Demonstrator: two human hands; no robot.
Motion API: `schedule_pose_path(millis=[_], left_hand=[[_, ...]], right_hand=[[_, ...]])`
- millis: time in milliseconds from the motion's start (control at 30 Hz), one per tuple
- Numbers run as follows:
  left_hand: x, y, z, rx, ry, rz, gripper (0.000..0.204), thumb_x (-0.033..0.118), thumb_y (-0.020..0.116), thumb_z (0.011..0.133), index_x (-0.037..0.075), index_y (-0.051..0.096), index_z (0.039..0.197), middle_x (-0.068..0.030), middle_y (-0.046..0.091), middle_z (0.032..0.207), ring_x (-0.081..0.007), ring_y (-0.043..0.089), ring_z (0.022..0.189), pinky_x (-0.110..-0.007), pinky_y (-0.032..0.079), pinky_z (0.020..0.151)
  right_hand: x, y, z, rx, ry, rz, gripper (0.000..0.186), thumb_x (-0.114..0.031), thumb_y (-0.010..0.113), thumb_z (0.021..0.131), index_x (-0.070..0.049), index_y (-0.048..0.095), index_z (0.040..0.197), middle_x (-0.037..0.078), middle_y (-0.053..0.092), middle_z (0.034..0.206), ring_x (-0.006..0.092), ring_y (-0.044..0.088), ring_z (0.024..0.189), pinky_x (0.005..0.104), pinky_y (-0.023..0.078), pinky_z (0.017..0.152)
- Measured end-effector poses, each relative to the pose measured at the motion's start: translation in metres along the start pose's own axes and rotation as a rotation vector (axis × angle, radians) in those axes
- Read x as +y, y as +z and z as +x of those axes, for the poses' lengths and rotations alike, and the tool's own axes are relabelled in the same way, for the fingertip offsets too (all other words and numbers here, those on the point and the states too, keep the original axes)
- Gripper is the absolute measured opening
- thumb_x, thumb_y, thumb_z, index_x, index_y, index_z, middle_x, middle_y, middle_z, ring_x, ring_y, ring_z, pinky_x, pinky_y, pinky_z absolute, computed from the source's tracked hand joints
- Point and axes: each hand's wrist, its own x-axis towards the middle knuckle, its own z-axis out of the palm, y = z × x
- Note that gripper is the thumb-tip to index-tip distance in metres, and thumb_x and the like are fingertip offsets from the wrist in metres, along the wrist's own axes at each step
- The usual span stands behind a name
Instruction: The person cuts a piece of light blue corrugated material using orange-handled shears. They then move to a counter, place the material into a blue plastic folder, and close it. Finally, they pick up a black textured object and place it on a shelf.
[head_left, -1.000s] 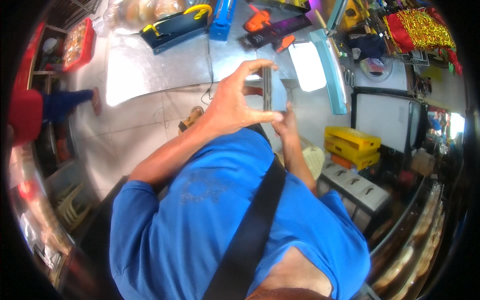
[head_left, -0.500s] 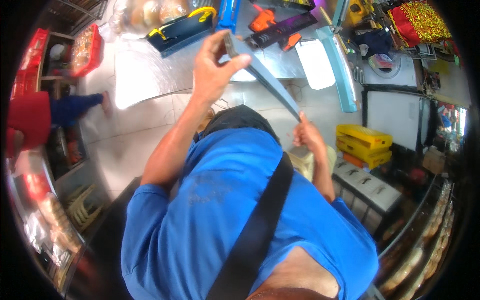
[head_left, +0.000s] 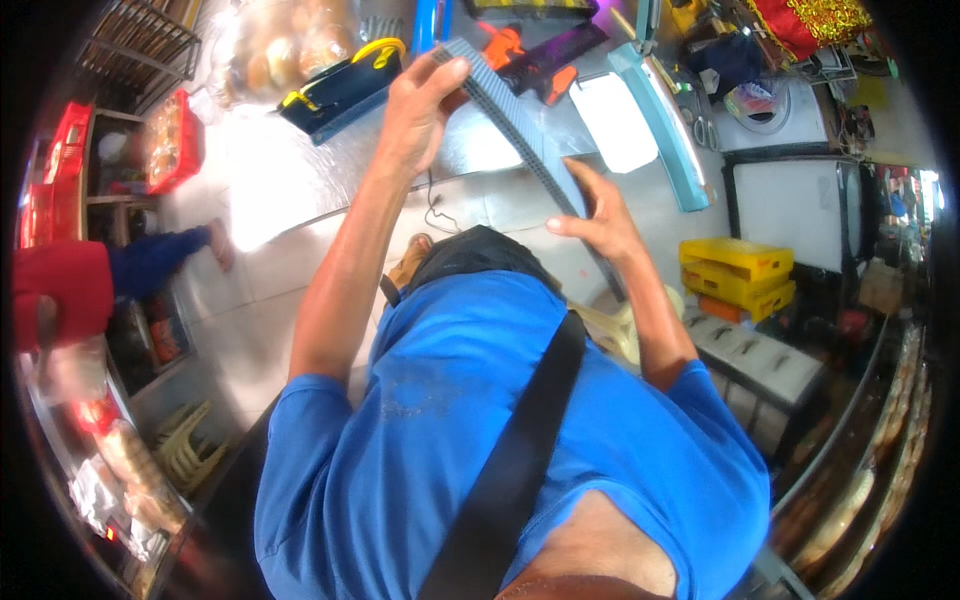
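A long, narrow grey-blue strip (head_left: 515,120) with a dark ridged edge slants across in front of me, from upper left to lower right. My left hand (head_left: 418,115) pinches its upper end between thumb and fingers. Farther down, my right hand (head_left: 603,222) grips the strip with thumb and forefinger on either side. The strip's lower end sticks out past the right hand, toward my lap. Beyond the hands is a shiny metal table (head_left: 275,165), with a dark blue case with yellow handles (head_left: 345,98) near the left hand.
On the table lie bagged buns (head_left: 285,60), a dark bar with orange parts (head_left: 550,55), a white board (head_left: 612,122) and a teal long-armed device (head_left: 665,135). Yellow crates (head_left: 735,275) stand at right. A person in red (head_left: 65,295) is at left, near a red crate (head_left: 172,140).
My right hand has shifted up along the strip from its lower end, its fingers now spread wider around it. The strip has turned, showing more of its ridged edge. The view has shifted slightly.
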Motion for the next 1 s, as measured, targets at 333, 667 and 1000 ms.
schedule_pose_path(millis=[333,667,1000], left_hand=[[-0.072,0.036,-0.060,-0.111,-0.192,-0.005,0.063,0.010,0.080,0.075,-0.004,0.050,0.128,-0.0166,0.060,0.122,-0.0244,0.058,0.115,-0.040,0.045,0.102],[-0.069,-0.077,-0.094,0.219,-0.068,-0.253,0.051,0.020,0.066,0.086,0.001,0.046,0.130,-0.0147,0.055,0.128,-0.0257,0.055,0.117,-0.042,0.041,0.105],[-0.106,-0.123,-0.121,0.663,-0.377,-0.230,0.040,0.029,0.055,0.099,0.005,0.045,0.130,-0.0127,0.055,0.123,-0.0265,0.052,0.116,-0.043,0.041,0.101]], right_hand=[[0.020,-0.006,0.016,-0.024,0.008,-0.115,0.076,-0.034,0.086,0.061,0.005,0.060,0.121,0.013,0.066,0.097,0.0210,0.062,0.090,0.0327,0.048,0.082],[0.070,-0.028,-0.010,-0.220,0.225,-0.368,0.084,-0.032,0.088,0.061,0.001,0.054,0.130,0.021,0.062,0.121,0.0298,0.060,0.113,0.0379,0.045,0.098],[0.050,0.072,0.108,-0.323,-0.044,-0.808,0.092,-0.039,0.083,0.066,0.004,0.044,0.138,0.026,0.048,0.136,0.0397,0.049,0.124,0.0440,0.041,0.105]])
